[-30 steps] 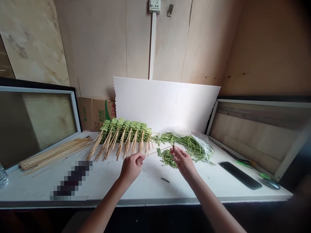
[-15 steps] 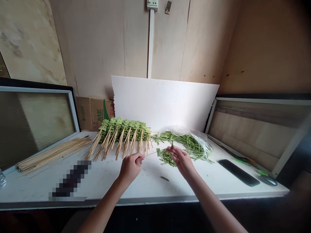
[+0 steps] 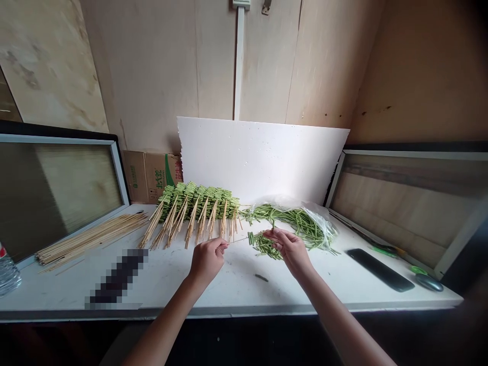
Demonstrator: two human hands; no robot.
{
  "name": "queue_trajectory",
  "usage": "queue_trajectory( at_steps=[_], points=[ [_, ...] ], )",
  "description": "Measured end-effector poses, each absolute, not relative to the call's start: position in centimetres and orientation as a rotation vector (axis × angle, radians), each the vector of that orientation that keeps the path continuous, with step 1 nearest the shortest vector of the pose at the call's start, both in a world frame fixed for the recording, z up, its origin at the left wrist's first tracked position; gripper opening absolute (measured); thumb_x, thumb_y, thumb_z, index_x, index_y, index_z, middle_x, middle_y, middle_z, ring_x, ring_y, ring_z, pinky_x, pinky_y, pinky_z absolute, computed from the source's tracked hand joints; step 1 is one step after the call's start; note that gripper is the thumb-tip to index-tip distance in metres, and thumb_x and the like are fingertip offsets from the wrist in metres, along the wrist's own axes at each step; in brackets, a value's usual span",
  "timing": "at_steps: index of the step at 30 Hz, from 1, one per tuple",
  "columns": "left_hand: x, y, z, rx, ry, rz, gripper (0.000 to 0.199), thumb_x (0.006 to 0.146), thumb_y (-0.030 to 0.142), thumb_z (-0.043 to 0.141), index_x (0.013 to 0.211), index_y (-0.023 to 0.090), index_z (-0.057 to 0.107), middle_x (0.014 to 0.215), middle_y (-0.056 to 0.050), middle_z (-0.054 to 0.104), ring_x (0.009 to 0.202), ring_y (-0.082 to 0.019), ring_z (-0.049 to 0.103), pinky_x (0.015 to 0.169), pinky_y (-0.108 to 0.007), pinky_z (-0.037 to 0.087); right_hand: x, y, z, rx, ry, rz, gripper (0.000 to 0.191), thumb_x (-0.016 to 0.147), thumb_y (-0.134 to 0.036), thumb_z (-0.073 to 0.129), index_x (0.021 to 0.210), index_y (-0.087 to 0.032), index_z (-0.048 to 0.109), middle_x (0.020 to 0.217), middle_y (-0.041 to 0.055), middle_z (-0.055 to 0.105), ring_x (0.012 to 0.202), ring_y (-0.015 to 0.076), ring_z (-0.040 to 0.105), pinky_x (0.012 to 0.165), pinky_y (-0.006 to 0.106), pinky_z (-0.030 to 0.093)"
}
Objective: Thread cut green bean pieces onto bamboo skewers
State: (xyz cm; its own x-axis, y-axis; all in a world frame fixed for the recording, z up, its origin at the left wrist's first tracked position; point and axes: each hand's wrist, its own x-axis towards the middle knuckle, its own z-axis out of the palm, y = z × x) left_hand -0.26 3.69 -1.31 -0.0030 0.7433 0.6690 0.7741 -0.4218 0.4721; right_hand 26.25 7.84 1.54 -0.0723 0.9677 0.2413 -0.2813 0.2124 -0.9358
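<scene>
My left hand (image 3: 208, 258) is closed around one end of a thin bamboo skewer (image 3: 240, 239), which points right. Short green bean pieces (image 3: 250, 238) are threaded on the skewer near its far end. At that end, my right hand (image 3: 290, 248) pinches another green bean piece (image 3: 273, 224) between thumb and fingers. Below and behind the right hand lies a small heap of cut bean pieces (image 3: 266, 247). Left of it, finished bean skewers (image 3: 198, 201) are stacked in a row, their bare sticks fanning toward me.
Long uncut beans (image 3: 301, 221) spill from a clear plastic bag (image 3: 324, 223). Loose skewers (image 3: 91, 238) lie at the left, near a water bottle (image 3: 8, 274). A black phone (image 3: 380, 269) and a grey mouse-shaped object (image 3: 429, 282) lie right. A white foam board (image 3: 263, 157) stands behind.
The view has shifted slightly, bringing more of the bottle into sight at the left. Both hands keep nearly the same hold on the skewer and bean piece.
</scene>
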Motion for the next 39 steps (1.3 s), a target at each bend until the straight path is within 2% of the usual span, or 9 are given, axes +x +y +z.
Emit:
queue_trajectory(
  at_steps=[6, 12, 16, 27, 39],
  points=[
    [-0.33, 3.70, -1.43, -2.182, -1.660, -1.414, 0.032, 0.079, -0.001, 0.052, 0.081, 0.023, 0.073, 0.075, 0.000, 0.078, 0.073, -0.018, 0.073, 0.067, -0.025, 0.050, 26.43, 7.70, 1.81, -0.798, -1.234, 1.223, 0.032, 0.079, -0.051, 0.081, 0.091, -0.021, 0.083, 0.100, 0.0119, 0.081, 0.101, 0.0293, 0.074, 0.073, 0.032, 0.056],
    [-0.60, 3.88, -1.65, -2.169, -1.641, -1.408, 0.031, 0.078, -0.001, 0.052, 0.081, 0.022, 0.073, 0.076, 0.000, 0.078, 0.073, -0.019, 0.073, 0.067, -0.025, 0.050, 26.21, 7.77, 1.61, -0.749, -1.212, 1.234, 0.030, 0.078, -0.050, 0.083, 0.088, -0.021, 0.083, 0.100, 0.0116, 0.081, 0.106, 0.0309, 0.074, 0.099, 0.042, 0.054],
    [-0.61, 3.90, -1.81, -2.183, -1.632, -1.422, 0.030, 0.080, 0.000, 0.053, 0.081, 0.021, 0.073, 0.077, 0.000, 0.078, 0.074, -0.018, 0.074, 0.066, -0.024, 0.049, 26.26, 7.73, 1.69, -0.729, -1.238, 1.248, 0.031, 0.080, -0.049, 0.081, 0.091, -0.020, 0.083, 0.102, 0.0121, 0.080, 0.108, 0.0314, 0.073, 0.105, 0.045, 0.052],
    [-0.62, 3.73, -1.53, -2.175, -1.555, -1.445, 0.035, 0.075, -0.005, 0.050, 0.081, 0.022, 0.072, 0.077, 0.001, 0.079, 0.073, -0.018, 0.075, 0.064, -0.024, 0.051, 26.35, 7.27, 2.32, -0.776, -1.304, 1.189, 0.034, 0.079, -0.052, 0.081, 0.091, -0.021, 0.083, 0.101, 0.0123, 0.081, 0.106, 0.0321, 0.073, 0.104, 0.049, 0.053],
    [-0.21, 3.72, -1.94, -2.132, -1.446, -1.479, 0.042, 0.064, -0.011, 0.043, 0.078, 0.021, 0.065, 0.077, 0.003, 0.077, 0.075, -0.017, 0.076, 0.062, -0.023, 0.051, 25.52, 6.82, 1.71, -0.799, -1.227, 1.147, 0.032, 0.080, -0.050, 0.081, 0.091, -0.020, 0.082, 0.101, 0.0138, 0.080, 0.104, 0.0322, 0.074, 0.095, 0.044, 0.058]
  ],
)
